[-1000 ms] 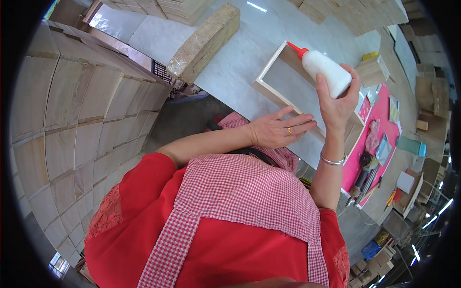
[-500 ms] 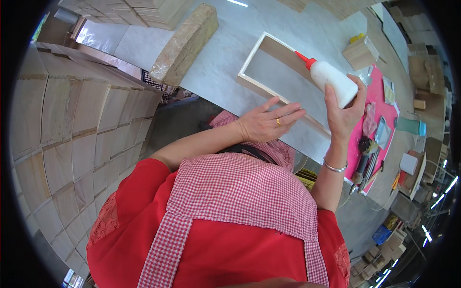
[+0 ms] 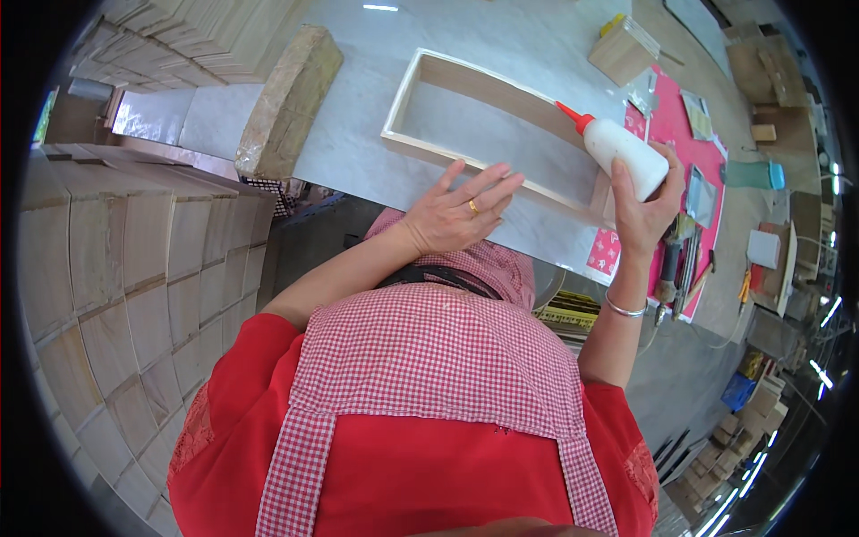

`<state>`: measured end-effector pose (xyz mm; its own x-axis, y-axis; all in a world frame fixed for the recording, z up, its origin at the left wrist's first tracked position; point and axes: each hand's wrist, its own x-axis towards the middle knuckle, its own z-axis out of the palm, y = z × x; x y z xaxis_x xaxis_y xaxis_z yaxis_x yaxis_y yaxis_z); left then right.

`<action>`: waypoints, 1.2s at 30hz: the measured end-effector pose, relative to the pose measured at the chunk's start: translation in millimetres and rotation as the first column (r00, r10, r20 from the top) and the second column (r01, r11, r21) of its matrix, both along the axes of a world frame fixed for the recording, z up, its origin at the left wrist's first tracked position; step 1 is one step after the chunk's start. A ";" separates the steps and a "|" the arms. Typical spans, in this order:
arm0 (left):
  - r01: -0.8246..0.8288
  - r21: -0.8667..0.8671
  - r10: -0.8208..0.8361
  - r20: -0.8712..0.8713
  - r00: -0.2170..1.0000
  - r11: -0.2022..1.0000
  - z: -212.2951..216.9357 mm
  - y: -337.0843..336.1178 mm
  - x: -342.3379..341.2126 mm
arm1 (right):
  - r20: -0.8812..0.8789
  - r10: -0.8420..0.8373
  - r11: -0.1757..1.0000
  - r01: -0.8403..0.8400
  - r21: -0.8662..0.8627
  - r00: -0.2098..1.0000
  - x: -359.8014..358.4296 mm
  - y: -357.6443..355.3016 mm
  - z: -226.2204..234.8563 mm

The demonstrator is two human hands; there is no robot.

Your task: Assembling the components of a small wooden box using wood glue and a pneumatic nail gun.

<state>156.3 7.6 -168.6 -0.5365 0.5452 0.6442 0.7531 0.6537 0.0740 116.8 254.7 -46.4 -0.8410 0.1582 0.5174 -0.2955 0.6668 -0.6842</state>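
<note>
A white squeeze bottle [image 3: 619,152] with a red pointed nozzle is gripped in my right hand [image 3: 646,204], tilted so its tip points up and to the left. The tip is over the far side of a long rectangular wooden frame [image 3: 483,166] lying on the pale tabletop. Its top rim looks white along the far and left sides. My left hand [image 3: 463,208] is open, its fingers stretched out by the frame's near side. Whether those fingers touch the wood I cannot tell.
Stacked wooden boxes [image 3: 134,259] fill the left. A plastic-wrapped block [image 3: 291,98] lies at the table's left edge. To the right are a pink sheet [image 3: 667,98] with tools on it, a small wooden block [image 3: 625,49] and a teal-capped cup [image 3: 754,174].
The view has shifted, so the table and frame sit further left. The bottle's tip is further right along the frame's far side. My left hand stays open near the near side.
</note>
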 end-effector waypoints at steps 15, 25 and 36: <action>-0.027 -0.068 0.027 0.000 1.000 0.997 2.2 0.8 1.7 | 0.001 -0.058 0.998 0.058 -0.018 0.998 16.4 53.2 -4.6; -0.044 -0.065 0.044 -0.002 0.999 0.997 0.5 2.0 1.5 | 0.051 -0.184 0.981 0.186 -0.046 0.982 42.0 94.8 -3.0; -0.044 -0.059 0.045 0.020 0.999 0.997 -0.4 2.2 2.4 | 0.041 -0.197 0.979 0.199 -0.046 0.980 61.1 102.0 0.8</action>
